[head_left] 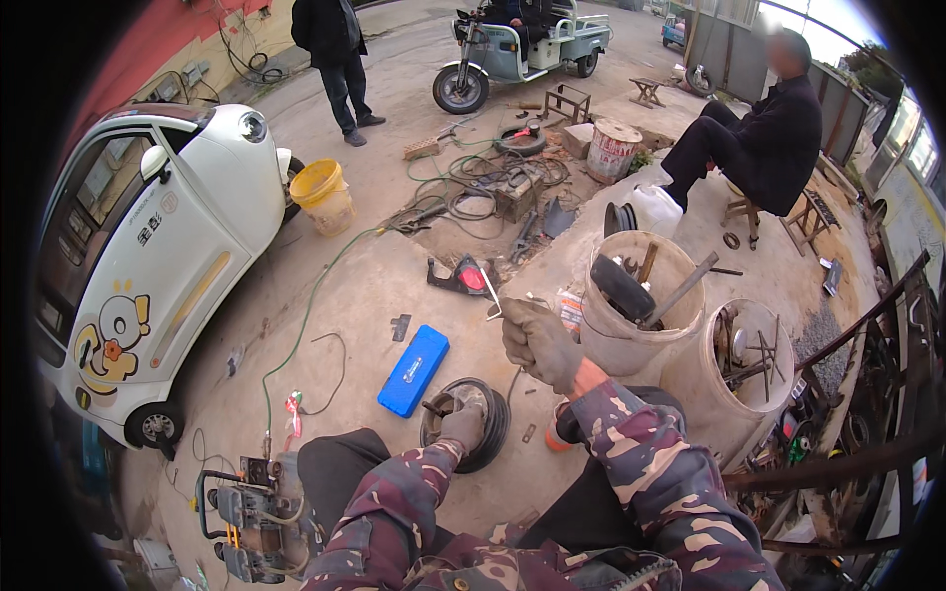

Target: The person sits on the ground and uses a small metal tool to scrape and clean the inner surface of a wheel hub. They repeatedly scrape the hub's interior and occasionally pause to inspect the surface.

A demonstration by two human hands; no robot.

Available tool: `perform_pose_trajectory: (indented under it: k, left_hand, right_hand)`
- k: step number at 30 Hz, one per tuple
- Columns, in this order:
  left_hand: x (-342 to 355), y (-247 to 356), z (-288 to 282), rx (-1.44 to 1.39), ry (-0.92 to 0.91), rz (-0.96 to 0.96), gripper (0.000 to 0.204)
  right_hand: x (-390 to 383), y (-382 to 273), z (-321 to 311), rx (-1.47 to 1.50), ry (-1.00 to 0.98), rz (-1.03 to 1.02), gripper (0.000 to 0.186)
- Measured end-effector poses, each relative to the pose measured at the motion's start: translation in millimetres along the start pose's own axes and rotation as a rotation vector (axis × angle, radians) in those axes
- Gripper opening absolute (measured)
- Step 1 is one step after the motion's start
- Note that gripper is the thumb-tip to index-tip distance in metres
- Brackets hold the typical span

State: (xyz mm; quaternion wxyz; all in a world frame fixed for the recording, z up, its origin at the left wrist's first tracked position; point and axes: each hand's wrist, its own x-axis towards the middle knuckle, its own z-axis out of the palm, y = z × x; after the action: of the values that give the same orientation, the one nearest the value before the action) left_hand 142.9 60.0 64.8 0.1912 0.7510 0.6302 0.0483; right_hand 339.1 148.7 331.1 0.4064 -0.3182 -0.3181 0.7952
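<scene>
Gloved in grey, my right hand (pixel 542 340) is raised and closed round a thin, pale bent metal rod (pixel 492 297); the part inside the fist is hidden. Below it to the left, my gloved left hand (pixel 463 424) is closed at the middle of a small black wheel rim (pixel 496 433) that lies between my knees. A dark stub (pixel 432 407) sticks out beside those fingers, and I cannot tell whether it belongs to the wheel. On the concrete left of the wheel lies a blue tool case (pixel 414 370).
Two pale buckets (pixel 603 330) of tools stand at right, near a metal rack. A compressor (pixel 258 522) sits lower left, its green hose (pixel 313 295) crossing the ground. Beyond are a yellow bucket (pixel 323 197), a white car (pixel 197 236), a three-wheeler (pixel 522 44), a seated person (pixel 764 138) and a standing person (pixel 335 49).
</scene>
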Motion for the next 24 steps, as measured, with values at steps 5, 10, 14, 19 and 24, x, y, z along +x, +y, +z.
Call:
perform_pose_trajectory:
  k: [5,10,14,19,24]
  left_hand:
    - [7.3,1.8,-12.5,0.003,-0.138,-0.078,0.018]
    - [14.1,1.0,-16.3,0.005,-0.182,-0.128,0.023]
    - [15.4,-7.6,-26.2,-0.073,-0.177,-0.143,0.027]
    - [23.2,3.9,-72.7,-0.707,-0.005,-0.342,0.025]
    - [30.6,40.2,-161.2,-1.145,0.43,-0.135,0.017]
  right_hand:
    - [-2.4,3.0,-1.0,-0.043,-0.041,0.019,0.024]
    - [-6.1,2.3,0.8,-0.113,-0.045,0.014,0.025]
    - [-5.4,2.9,-3.2,-0.098,-0.044,0.023,0.026]
    - [2.5,13.2,-16.1,-0.062,-0.039,0.023,0.027]
    - [6.9,19.8,-14.9,-0.052,0.065,0.087,0.022]
